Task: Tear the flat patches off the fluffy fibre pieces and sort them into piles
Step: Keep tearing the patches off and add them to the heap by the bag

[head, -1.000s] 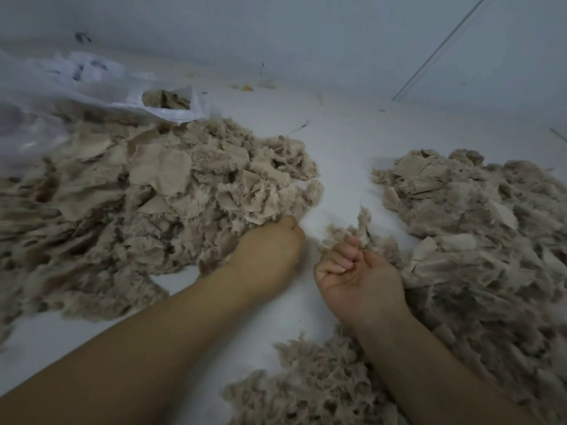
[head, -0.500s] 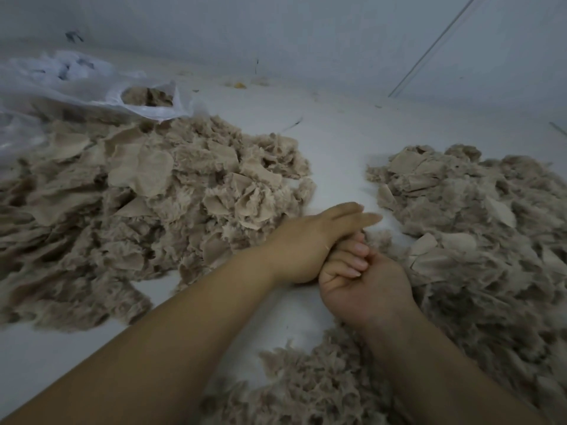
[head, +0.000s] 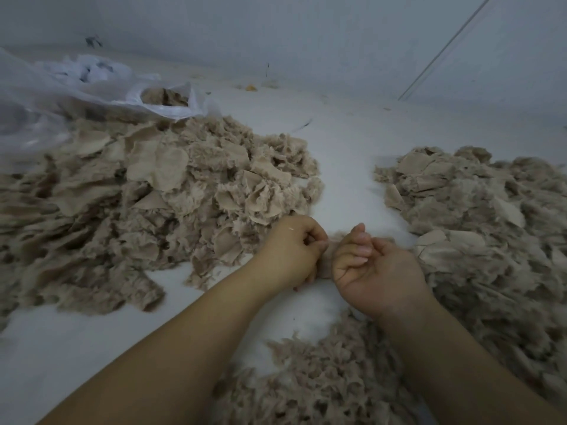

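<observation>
Lying between the two hands, a small fibre piece (head: 325, 265) is held at the centre of the view; its long axis cannot be told, since most of it is hidden. The left hand (head: 290, 251) is curled and pinches it at 9 o'clock, and the right hand (head: 372, 271), palm up with bent fingers, grips it at 3 o'clock. Three heaps are counted on the white surface (head: 343, 154): a left pile (head: 147, 204) at 10 o'clock, a right pile (head: 478, 222) at 3 o'clock, a near pile (head: 325, 378) at 6 o'clock. One plastic bag (head: 92, 87) is seen at 11 o'clock.

The hands (head: 329, 256) hide most of the fibre piece (head: 326, 262) between them.
</observation>
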The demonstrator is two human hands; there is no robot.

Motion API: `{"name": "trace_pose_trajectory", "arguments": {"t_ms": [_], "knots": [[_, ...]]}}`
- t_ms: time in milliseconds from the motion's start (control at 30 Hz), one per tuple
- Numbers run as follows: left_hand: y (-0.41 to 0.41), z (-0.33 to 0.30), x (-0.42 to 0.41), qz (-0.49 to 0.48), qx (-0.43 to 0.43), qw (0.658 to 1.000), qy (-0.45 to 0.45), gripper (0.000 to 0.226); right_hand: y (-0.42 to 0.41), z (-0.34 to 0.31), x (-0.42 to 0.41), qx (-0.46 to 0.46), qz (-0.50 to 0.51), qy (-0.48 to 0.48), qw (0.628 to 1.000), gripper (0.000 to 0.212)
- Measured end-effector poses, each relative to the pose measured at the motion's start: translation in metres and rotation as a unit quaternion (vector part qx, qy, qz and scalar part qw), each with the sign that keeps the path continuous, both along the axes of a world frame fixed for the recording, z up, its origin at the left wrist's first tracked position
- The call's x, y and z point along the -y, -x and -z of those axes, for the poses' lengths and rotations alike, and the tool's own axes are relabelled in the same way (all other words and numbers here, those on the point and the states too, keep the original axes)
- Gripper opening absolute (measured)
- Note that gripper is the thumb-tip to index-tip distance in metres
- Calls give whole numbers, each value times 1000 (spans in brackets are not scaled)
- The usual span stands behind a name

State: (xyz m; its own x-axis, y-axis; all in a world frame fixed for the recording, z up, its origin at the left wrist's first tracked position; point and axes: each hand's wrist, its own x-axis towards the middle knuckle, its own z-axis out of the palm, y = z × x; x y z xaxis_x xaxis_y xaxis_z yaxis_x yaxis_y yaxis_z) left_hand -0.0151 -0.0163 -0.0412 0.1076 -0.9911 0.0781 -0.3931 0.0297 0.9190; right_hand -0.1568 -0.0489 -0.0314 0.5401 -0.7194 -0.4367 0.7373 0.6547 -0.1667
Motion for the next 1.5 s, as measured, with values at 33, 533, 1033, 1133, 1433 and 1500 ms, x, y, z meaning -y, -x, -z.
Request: {"name": "trace_pose_trajectory", "arguments": {"t_ms": [33,533,1033,1133,1433,1500], "knots": [[0,2,-2,-12,-14,1000,3,10,0,1,2,-3,-3,2,1000,65],[-10,3,-8,-95,-159,978,93,22,-1,14,12,-82,63,102,989,54],[-2,3,-13,-73,-189,968,146,16,-10,16,8,-217,-85,249,940,41],[-1,2,-13,-48,-169,967,187,20,-10,17,9,-225,-97,272,930,40],[-3,7,-8,-90,-175,959,206,26,-10,22,10,-255,-92,320,908,38],[-4,6,-8,-95,-198,955,201,30,-11,21,10,-245,-82,305,917,32]]}}
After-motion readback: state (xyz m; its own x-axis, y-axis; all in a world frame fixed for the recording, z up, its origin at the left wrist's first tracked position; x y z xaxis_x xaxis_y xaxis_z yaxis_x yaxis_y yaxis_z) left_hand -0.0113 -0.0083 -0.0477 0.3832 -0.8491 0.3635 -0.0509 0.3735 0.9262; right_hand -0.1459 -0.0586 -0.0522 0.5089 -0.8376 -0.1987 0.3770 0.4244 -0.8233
